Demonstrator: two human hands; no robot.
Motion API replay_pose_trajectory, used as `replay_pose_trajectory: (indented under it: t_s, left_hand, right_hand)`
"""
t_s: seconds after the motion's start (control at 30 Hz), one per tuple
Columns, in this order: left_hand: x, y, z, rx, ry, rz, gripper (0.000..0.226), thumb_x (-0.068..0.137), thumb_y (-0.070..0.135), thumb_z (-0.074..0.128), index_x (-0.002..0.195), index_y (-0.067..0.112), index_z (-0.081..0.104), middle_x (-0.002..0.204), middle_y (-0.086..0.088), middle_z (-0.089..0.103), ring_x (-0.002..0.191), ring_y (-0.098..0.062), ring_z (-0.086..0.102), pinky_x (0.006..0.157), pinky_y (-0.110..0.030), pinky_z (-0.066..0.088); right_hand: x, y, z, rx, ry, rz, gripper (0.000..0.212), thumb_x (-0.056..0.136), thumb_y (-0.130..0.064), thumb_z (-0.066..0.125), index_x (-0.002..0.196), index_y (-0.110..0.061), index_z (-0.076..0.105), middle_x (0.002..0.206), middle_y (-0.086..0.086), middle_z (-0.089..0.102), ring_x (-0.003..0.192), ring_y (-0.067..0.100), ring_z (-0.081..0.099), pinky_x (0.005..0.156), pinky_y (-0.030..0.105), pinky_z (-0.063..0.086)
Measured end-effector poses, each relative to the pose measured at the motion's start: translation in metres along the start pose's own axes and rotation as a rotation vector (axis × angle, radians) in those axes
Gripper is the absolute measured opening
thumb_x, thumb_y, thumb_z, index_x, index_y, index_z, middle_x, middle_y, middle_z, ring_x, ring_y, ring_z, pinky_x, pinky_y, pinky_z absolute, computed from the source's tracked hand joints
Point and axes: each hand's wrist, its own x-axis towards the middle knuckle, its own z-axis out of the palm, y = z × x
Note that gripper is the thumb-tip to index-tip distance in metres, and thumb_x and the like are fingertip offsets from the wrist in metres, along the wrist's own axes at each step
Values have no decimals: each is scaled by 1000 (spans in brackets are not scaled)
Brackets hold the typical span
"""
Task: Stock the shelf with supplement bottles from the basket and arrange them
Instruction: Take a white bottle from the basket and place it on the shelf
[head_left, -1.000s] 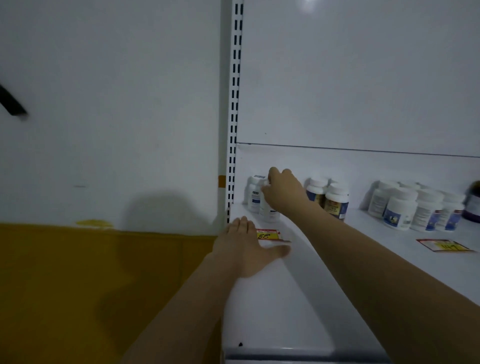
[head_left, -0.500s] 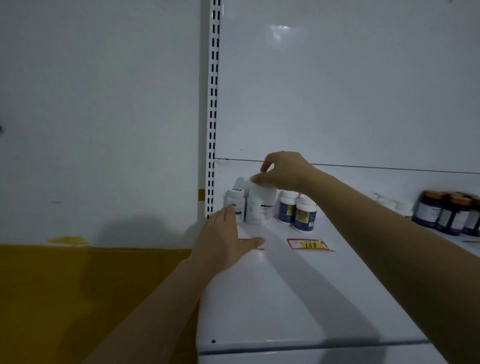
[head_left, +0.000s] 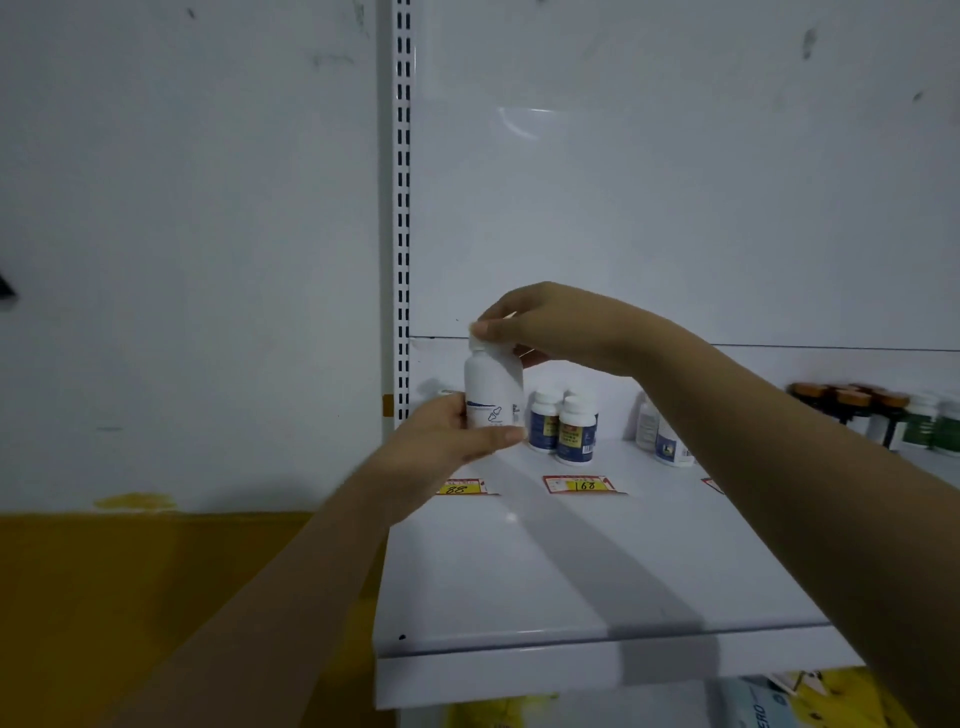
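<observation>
A white supplement bottle (head_left: 491, 389) is held upright above the back left of the white shelf (head_left: 571, 597). My right hand (head_left: 550, 325) pinches its cap from above. My left hand (head_left: 447, 447) grips its lower body from the front left. Two blue-labelled bottles (head_left: 563, 426) stand just right of it at the back. More white bottles (head_left: 660, 434) are partly hidden behind my right forearm. Dark brown bottles with orange caps (head_left: 852, 410) and green-labelled bottles (head_left: 930, 423) stand at the far right. The basket is out of sight.
Yellow price tags marked 88 (head_left: 460, 487) and 168 (head_left: 584, 484) lie on the shelf. A slotted white upright (head_left: 401, 208) bounds the shelf's left side. Beyond it is a white and yellow wall (head_left: 156, 597). Yellow packaging (head_left: 857, 696) shows below the shelf's front edge.
My right hand has lifted the white bottle off the shelf by its cap. My left hand rose from the shelf surface and closed on the bottle's lower body.
</observation>
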Motion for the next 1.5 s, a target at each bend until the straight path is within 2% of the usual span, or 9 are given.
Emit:
replay_pose_trajectory:
  t_s: [0.1, 0.2, 0.33, 0.5, 0.77, 0.93, 1.03, 1.23, 1.5]
  left_hand:
    - [-6, 2, -1, -218, -30, -51, 48, 78, 7, 70, 123, 9, 53, 117, -8, 65, 108, -20, 63, 93, -32, 51]
    - [-12, 4, 2, -102, 20, -8, 42, 77, 13, 73, 114, 18, 56, 116, 0, 65, 110, -18, 61, 101, -37, 46]
    - [-19, 10, 9, 23, 70, 43, 35, 79, 18, 73, 108, 24, 56, 110, 7, 64, 103, -12, 62, 96, -30, 47]
    - [-23, 12, 12, 73, 86, 36, 47, 78, 19, 74, 122, 18, 57, 125, 1, 63, 111, -17, 61, 102, -41, 46]
    - [-20, 9, 14, 74, 238, 111, 44, 74, 9, 77, 108, 18, 51, 113, 4, 61, 99, -11, 59, 80, -20, 49]
    - [-15, 10, 16, 186, 349, 177, 54, 75, 12, 77, 122, 16, 50, 113, 5, 59, 103, -13, 57, 85, -19, 46]
    - [-14, 14, 15, 174, 385, 252, 59, 74, 5, 77, 126, 16, 50, 106, 10, 56, 98, -7, 53, 67, -4, 44]
    - [-13, 11, 14, 208, 326, 240, 62, 73, 8, 79, 127, 18, 50, 110, 10, 58, 104, -7, 54, 84, -19, 42]
    - [-13, 13, 8, 403, 234, 147, 50, 74, 25, 78, 119, 21, 54, 108, 9, 61, 98, -10, 59, 82, -23, 49]
  right_hand:
    - [-6, 4, -4, 58, -11, -23, 36, 92, -35, 59, 112, -6, 66, 108, 7, 68, 98, 19, 65, 86, 27, 55]
    - [-10, 4, -4, -7, 108, -15, 40, 87, -43, 63, 102, -6, 69, 100, 8, 70, 91, 19, 67, 82, 29, 55]
    - [-16, 1, 0, -64, 227, -6, 49, 82, -51, 65, 98, -5, 68, 94, 9, 71, 88, 21, 68, 83, 34, 53]
    - [-21, -2, 2, -90, 218, 2, 53, 80, -54, 65, 101, -5, 65, 96, 9, 70, 89, 22, 68, 88, 39, 55]
    - [-26, 2, 4, 106, -75, -7, 44, 83, -25, 70, 118, -23, 43, 108, 3, 62, 91, 15, 64, 83, 31, 56]
    - [-33, 5, 13, 15, 88, -155, 54, 77, -28, 76, 121, -29, 45, 114, -3, 61, 97, 13, 61, 80, 21, 51]
    - [-40, 9, 24, -19, 194, -272, 52, 74, -29, 79, 118, -28, 51, 108, -15, 58, 96, 4, 56, 76, 11, 46]
    - [-41, 18, 28, -17, 231, -289, 42, 77, -33, 75, 110, -35, 48, 103, -21, 55, 85, -13, 52, 68, 6, 44]
    - [-27, 18, 13, 51, 149, -50, 39, 88, -33, 64, 122, -18, 53, 113, 1, 59, 96, 16, 60, 71, 20, 54]
